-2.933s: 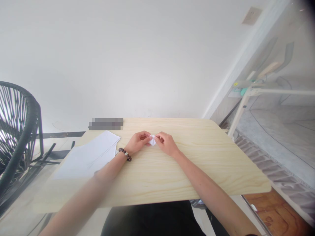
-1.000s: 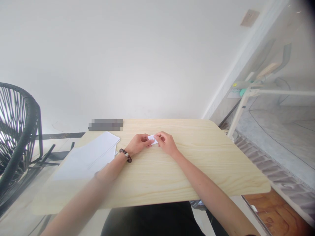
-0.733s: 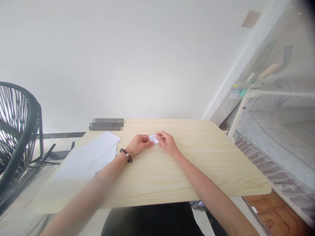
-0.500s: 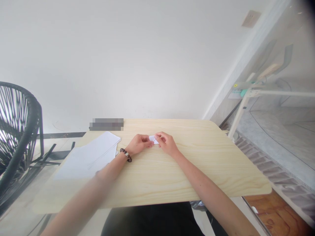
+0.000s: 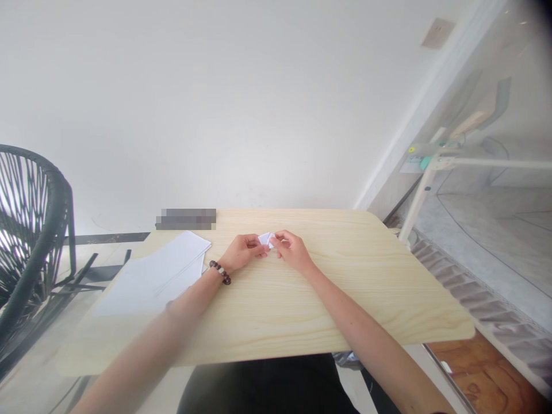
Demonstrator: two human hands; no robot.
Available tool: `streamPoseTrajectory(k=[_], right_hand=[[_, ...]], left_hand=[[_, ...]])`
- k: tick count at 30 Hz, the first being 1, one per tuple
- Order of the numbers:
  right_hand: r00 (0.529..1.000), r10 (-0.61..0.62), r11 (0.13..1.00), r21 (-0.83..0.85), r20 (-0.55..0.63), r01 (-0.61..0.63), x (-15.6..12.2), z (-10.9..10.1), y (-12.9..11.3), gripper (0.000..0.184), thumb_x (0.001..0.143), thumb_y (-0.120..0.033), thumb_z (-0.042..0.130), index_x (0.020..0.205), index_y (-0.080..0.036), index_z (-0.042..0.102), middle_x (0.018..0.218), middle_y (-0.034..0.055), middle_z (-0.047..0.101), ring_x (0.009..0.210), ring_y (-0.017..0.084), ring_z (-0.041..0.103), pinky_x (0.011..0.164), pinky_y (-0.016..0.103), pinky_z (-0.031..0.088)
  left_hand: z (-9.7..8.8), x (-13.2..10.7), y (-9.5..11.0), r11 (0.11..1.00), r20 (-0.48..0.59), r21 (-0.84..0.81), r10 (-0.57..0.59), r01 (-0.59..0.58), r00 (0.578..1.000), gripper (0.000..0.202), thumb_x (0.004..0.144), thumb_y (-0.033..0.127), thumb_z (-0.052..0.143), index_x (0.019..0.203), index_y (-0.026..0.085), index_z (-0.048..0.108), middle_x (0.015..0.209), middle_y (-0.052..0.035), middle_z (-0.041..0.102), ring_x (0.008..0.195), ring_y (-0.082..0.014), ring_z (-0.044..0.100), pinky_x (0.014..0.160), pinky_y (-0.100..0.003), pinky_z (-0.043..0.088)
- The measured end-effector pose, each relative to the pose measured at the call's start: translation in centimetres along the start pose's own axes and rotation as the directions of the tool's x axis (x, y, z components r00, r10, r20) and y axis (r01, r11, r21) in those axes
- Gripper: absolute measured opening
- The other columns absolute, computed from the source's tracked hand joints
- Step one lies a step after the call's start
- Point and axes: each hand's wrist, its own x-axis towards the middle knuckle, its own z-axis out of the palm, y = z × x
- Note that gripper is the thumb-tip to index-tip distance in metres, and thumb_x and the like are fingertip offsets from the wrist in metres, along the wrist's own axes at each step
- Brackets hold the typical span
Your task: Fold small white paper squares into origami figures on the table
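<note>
A small folded piece of white paper (image 5: 265, 238) lies at the far middle of the pale wooden table (image 5: 276, 299). My left hand (image 5: 244, 251), with a bead bracelet at the wrist, pinches its left side with closed fingers. My right hand (image 5: 292, 250) pinches its right side, fingers curled. Both hands rest on the tabletop and meet at the paper, which they partly hide.
A stack of white paper sheets (image 5: 155, 276) lies at the table's left. A black wire chair (image 5: 30, 230) stands at the far left. A white rack leg (image 5: 416, 201) and a glass partition are at the right. A white wall rises behind the table.
The hands stay in place at the small paper. Its shape between the fingers has changed from a flat wedge to a small raised fold. The fingers have shifted slightly.
</note>
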Motion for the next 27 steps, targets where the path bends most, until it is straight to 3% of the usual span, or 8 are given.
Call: streamPoseTrajectory(k=[10,17,27], right_hand=[[0.998,-0.059,0.994,-0.085,0.025,0.061,-0.14,-0.05,-0.11,0.025,0.074,-0.040,0.043,0.077,-0.017,0.051,0.070,0.0004,0.054,0.045,0.006,0.048,0.043,0.017,0.038],[0.992,-0.095,0.988,-0.112,0.080,0.104,-0.32,-0.26,-0.62,0.025,0.075,-0.040,0.043,0.076,-0.017,0.052,0.065,-0.0009,0.053,0.043,0.005,0.046,0.043,0.017,0.036],[0.999,-0.041,0.995,-0.091,0.014,0.042,-0.20,0.00,-0.44,0.028,0.074,-0.042,0.042,0.076,-0.017,0.053,0.062,-0.0004,0.053,0.044,0.007,0.048,0.043,0.018,0.038]], left_hand=[[0.05,0.35,0.00,0.995,-0.082,-0.091,0.020,-0.028,0.996,0.035,0.069,0.043,0.050,0.087,0.014,0.057,0.082,-0.0066,0.060,0.078,-0.0171,0.055,0.058,-0.027,0.048],[-0.50,0.19,0.18,0.994,-0.022,-0.109,0.030,-0.032,0.999,0.031,0.070,0.040,0.051,0.077,0.012,0.059,0.075,-0.0051,0.060,0.065,-0.0121,0.053,0.062,-0.026,0.045],[-0.07,0.18,0.00,0.996,-0.056,-0.090,-0.003,-0.002,0.998,0.034,0.067,0.042,0.054,0.083,0.012,0.056,0.078,-0.0052,0.060,0.069,-0.0142,0.056,0.063,-0.028,0.046]])
